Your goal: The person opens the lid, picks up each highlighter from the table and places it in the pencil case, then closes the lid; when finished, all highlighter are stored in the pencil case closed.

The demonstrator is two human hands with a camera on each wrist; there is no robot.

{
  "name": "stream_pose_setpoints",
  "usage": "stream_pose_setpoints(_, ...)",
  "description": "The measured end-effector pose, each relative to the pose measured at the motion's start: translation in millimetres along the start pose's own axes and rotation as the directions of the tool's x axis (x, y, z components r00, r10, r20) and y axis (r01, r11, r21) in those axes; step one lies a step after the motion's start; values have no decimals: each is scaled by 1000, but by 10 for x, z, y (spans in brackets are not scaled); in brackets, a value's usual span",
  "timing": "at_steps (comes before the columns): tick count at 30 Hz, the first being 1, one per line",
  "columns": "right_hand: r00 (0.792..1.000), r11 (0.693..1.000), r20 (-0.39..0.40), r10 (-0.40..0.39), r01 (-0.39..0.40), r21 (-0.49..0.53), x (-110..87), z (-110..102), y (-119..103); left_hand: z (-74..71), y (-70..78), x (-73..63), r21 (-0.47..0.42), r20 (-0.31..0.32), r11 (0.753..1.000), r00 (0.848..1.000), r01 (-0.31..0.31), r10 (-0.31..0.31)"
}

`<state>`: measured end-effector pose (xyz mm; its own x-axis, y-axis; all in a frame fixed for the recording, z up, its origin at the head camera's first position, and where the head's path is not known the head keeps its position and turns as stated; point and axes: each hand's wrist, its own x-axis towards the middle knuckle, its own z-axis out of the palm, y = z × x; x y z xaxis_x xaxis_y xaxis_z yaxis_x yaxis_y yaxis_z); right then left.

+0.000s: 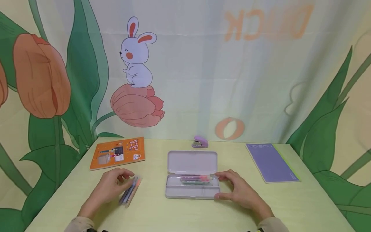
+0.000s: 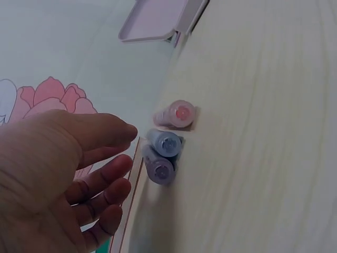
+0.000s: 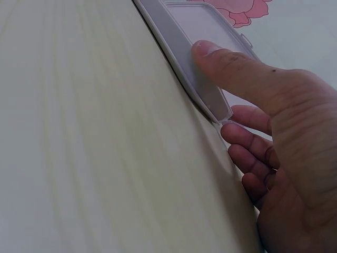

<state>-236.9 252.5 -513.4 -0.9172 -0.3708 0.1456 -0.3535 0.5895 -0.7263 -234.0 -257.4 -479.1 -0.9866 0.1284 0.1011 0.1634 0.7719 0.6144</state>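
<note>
A grey pencil case (image 1: 184, 192) lies with its lid (image 1: 192, 162) raised. Several pens (image 1: 195, 182), pink and green among them, rest in its rear compartment; the front compartments hold nothing. My right hand (image 1: 239, 190) grips the case's right end, thumb at the front edge and fingers farther back, as the right wrist view also shows. Left of the case, three capped pens (image 1: 126, 195) lie side by side on the table: pink-orange, blue and purple. My left hand (image 1: 111, 185) hovers beside them with fingers loosely bent and nothing between them.
An orange book (image 1: 121, 153) lies at the back left of the table (image 1: 162, 216). Behind the case stands a purple stapler (image 1: 200, 141). At the right is a purple-blue notebook (image 1: 272, 162). A printed curtain (image 1: 188, 80) hangs along the back edge.
</note>
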Motion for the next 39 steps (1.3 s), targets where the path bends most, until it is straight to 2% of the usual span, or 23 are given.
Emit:
stream_pose_setpoints(4,1000,1000,3,5,-5,4,3,-4,5,-6,-34,-4,9,26,1000,1000,-8,8)
stream_pose_setpoints(7,1000,1000,2,8,-8,-2,2,-12,-1,-1,-34,-7,15,40,1000,999,10,-11)
stream_pose_setpoints(11,1000,1000,-4,11,-11,-12,-4,-29,-23,5,-18,-2,19,46,999,998,30,-30)
stream_pose_setpoints(20,1000,1000,0,9,-9,-9,3,-16,-9,-21,-32,-7,55,56,998,998,32,-35)
stream_pose_setpoints(28,1000,1000,5,13,-13,-2,0,-13,-1,-50,-98,-15,119,27,993,1000,4,-7)
stream_pose_setpoints(33,1000,1000,4,11,-12,2,-2,-12,1,-53,-125,-11,134,6,991,1000,8,-9)
stream_pose_setpoints(39,1000,1000,2,9,-9,6,5,-1,-3,-59,-59,8,135,-44,990,998,-32,38)
